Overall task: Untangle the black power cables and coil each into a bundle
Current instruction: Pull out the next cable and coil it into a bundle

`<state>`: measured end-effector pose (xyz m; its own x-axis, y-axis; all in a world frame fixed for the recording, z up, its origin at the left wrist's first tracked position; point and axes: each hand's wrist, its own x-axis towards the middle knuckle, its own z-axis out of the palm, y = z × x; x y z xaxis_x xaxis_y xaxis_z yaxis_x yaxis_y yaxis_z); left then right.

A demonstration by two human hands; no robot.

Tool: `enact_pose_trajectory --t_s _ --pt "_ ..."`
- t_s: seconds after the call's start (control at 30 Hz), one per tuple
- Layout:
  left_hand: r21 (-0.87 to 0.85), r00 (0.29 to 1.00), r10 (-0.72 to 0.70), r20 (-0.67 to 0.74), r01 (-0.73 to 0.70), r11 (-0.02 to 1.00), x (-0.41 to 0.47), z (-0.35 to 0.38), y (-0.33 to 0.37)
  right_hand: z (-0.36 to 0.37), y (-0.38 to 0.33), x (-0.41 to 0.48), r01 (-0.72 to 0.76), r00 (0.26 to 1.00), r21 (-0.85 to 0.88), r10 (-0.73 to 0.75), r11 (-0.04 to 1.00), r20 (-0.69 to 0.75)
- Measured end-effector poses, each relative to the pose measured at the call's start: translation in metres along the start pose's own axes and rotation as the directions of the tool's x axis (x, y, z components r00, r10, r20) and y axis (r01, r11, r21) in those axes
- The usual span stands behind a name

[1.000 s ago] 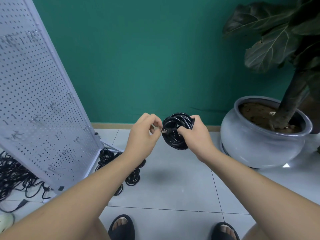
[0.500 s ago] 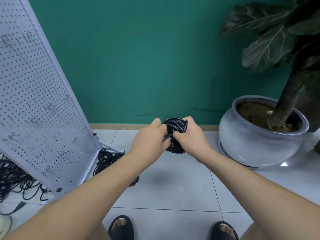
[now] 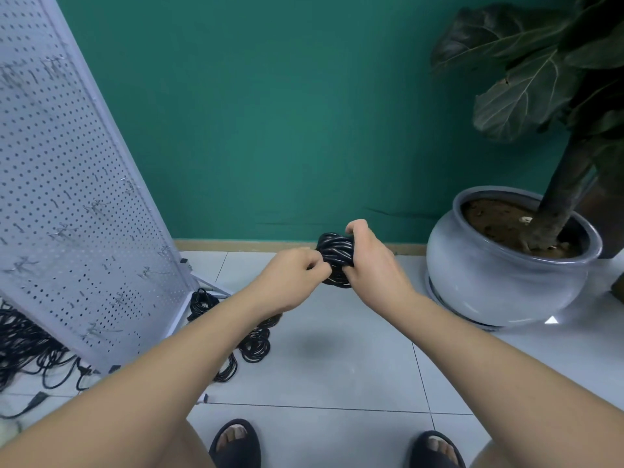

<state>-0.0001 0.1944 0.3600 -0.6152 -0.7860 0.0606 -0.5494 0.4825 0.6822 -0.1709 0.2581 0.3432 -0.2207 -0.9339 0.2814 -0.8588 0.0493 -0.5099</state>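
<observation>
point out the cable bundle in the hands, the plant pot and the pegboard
cable bundle [image 3: 333, 253], head view, on the exposed black loops at its middle
plant pot [image 3: 489, 276], head view, on its bulging grey side wall
pegboard [image 3: 67, 197], head view, on its perforated face

Both hands raised above the tiled floor [image 3: 337, 373], meeting at a small coiled black cable bundle [image 3: 335, 256]. Right hand [image 3: 373, 268] grips the bundle, its fingers [image 3: 356, 228] curled over the top. Left hand [image 3: 290, 278] pinches at the bundle's left edge.

On the floor under the left forearm: several finished black coils [image 3: 256, 346], just beside the foot of a tilted white pegboard [image 3: 67, 197]. Loose tangled cables [image 3: 23, 346] sprawl at far left behind the board. Grey round plant pot [image 3: 499, 275] stands at right against the green wall [image 3: 287, 113], with large dark leaves [image 3: 516, 92] above it. Two black sandals [image 3: 236, 444] at the bottom edge.
</observation>
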Motion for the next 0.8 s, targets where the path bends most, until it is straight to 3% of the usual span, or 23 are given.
enact_pose_trajectory --t_s 0.23,0.43,0.53,0.6,0.67,0.73,0.8 --pt "-0.113 0.975 0.028 0.219 -0.003 0.994 -0.017 -0.043 -0.008 -0.01 -0.005 -0.003 0.087 0.993 -0.059 -0.082 0.994 0.082" --pt "-0.136 0.988 0.022 0.154 -0.001 0.991 -0.016 -0.073 -0.008 -0.009 -0.021 0.007 0.091 0.993 -0.011 -0.09 0.996 0.081" --pt "-0.19 0.998 -0.029 0.061 0.04 0.981 -0.019 -0.079 -0.018 -0.008 -0.03 0.008 0.007 0.982 0.05 -0.017 0.999 0.188" --pt "-0.226 0.999 -0.046 -0.019 0.04 0.973 -0.015 -0.084 -0.027 -0.006 -0.037 0.007 -0.069 0.963 0.165 0.023 0.984 0.268" --pt "-0.371 0.996 -0.047 -0.074 0.016 0.929 -0.012 -0.087 -0.034 -0.005 -0.043 0.008 -0.144 0.945 0.299 0.041 0.943 0.325" --pt "-0.545 0.987 -0.072 -0.145 -0.019 0.839 -0.011 -0.087 -0.037 -0.004 -0.051 0.008 -0.198 0.93 0.428 0.031 0.882 0.367" --pt "-0.574 0.974 -0.089 -0.206 -0.047 0.818 -0.013 -0.086 -0.04 0.0 -0.058 0.007 -0.254 0.912 0.545 0.01 0.799 0.41"
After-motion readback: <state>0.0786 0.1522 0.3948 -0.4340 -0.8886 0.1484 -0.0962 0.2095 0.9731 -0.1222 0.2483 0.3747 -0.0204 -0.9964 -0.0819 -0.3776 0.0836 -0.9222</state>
